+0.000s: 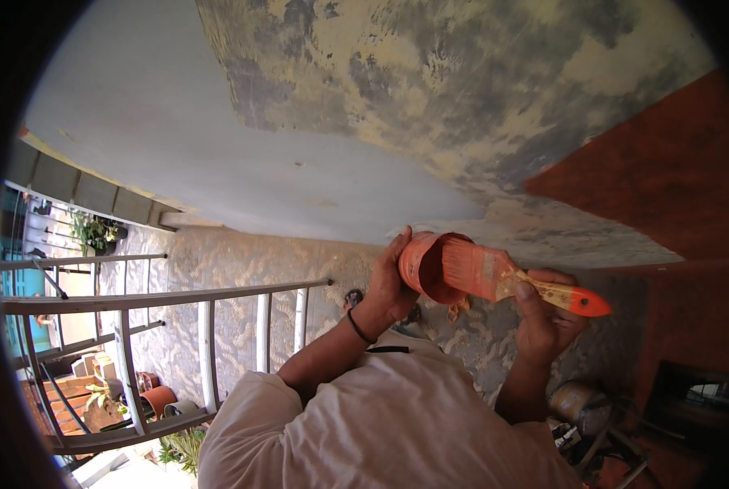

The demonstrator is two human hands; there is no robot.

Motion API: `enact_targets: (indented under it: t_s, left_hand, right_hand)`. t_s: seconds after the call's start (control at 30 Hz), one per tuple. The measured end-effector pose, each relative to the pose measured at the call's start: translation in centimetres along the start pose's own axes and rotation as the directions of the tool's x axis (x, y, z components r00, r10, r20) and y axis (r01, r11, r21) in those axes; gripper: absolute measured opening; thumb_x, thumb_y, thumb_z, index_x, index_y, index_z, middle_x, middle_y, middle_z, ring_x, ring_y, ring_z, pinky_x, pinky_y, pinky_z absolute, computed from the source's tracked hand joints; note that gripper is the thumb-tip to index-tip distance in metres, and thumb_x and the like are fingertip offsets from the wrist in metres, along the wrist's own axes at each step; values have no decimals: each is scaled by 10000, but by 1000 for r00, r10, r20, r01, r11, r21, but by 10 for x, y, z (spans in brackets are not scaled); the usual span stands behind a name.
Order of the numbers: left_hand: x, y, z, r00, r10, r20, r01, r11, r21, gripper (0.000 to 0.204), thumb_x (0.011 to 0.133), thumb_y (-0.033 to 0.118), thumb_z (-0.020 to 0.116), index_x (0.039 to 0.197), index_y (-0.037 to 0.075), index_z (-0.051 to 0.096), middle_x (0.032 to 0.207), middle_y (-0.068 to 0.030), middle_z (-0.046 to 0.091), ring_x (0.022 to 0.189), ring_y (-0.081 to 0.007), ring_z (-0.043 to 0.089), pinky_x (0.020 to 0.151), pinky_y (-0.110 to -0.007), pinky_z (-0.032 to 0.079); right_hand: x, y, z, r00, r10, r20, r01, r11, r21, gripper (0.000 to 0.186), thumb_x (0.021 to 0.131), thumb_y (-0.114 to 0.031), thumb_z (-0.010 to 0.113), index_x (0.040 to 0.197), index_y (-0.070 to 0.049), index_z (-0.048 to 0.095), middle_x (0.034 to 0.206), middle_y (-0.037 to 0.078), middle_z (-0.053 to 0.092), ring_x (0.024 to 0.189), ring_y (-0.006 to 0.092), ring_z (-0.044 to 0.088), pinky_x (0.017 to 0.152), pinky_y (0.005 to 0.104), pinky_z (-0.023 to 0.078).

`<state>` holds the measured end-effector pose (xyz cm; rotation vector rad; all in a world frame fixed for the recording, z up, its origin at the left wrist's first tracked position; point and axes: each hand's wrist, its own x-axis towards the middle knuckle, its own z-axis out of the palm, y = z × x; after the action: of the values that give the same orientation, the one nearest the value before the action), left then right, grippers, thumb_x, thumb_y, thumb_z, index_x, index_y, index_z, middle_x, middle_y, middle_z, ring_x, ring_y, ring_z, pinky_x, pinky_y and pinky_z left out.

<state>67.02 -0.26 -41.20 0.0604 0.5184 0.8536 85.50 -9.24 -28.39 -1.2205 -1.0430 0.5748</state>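
Observation:
My left hand [389, 285] is wrapped round a small round container [417, 261] coated in orange paint, tipped so its open mouth faces right. In my right hand [548, 318] is a wide paintbrush [560, 295], its wooden handle orange at the end. The brush's paint-covered bristles [469, 267] lie at the container's mouth. Just above both hands is a wall [299, 163] with smooth pale grey and mottled grey-yellow areas, and an orange-red painted section [658, 155] at the right.
Two aluminium ladders [206, 342] stand at my left, with potted plants [96, 228] and planters [157, 399] beyond. The patterned paving [336, 269] shows below. At the lower right are a bucket [576, 403], a dark screen-like panel [690, 403] and a metal frame [629, 464].

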Motion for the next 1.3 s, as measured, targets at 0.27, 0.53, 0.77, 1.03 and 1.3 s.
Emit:
enact_targets:
  t_s: [0.27,0.53,0.77,1.03,1.3]
  left_hand:
    - [-1,-1,-2,998,-1,66,0,1000,26,542,1153,488,460,1378,30,643,1380,-141,717,1307,-291,667,1174,-487,484]
    - [10,-6,-16,999,-43,33,42,998,41,590,1156,493,424,1422,9,631,1414,-157,706,1329,-310,661,1186,-501,480]
    - [11,-6,-14,998,-46,38,44,997,62,682,1158,535,340,1474,-16,587,1471,-200,662,1402,-373,605,1213,-558,447]
    - [9,-9,-4,998,-60,25,58,995,84,671,1166,519,304,1495,-2,570,1503,-198,635,1421,-380,585,1223,-577,434]
    - [10,-14,-7,996,-75,48,69,992,109,673,1157,538,319,1505,20,570,1502,-188,637,1417,-379,586,1215,-583,441]
  right_hand:
    - [-7,2,2,999,49,-23,-49,999,6,209,895,52,828,1082,54,736,947,109,769,810,112,709,768,262,584]
    - [-2,8,0,998,54,46,-57,995,81,197,924,19,837,1090,47,734,963,91,779,873,111,725,800,284,599]
    - [-6,18,-4,996,54,77,-62,993,104,165,924,-10,848,1059,11,755,915,39,764,785,57,655,707,247,532]
    - [-7,18,-11,996,16,85,-26,993,111,142,938,6,818,1058,25,745,929,71,784,819,92,713,750,268,577]
    - [-8,21,-13,995,18,95,-32,987,158,127,949,30,799,1060,41,738,937,89,790,853,118,740,779,289,601]
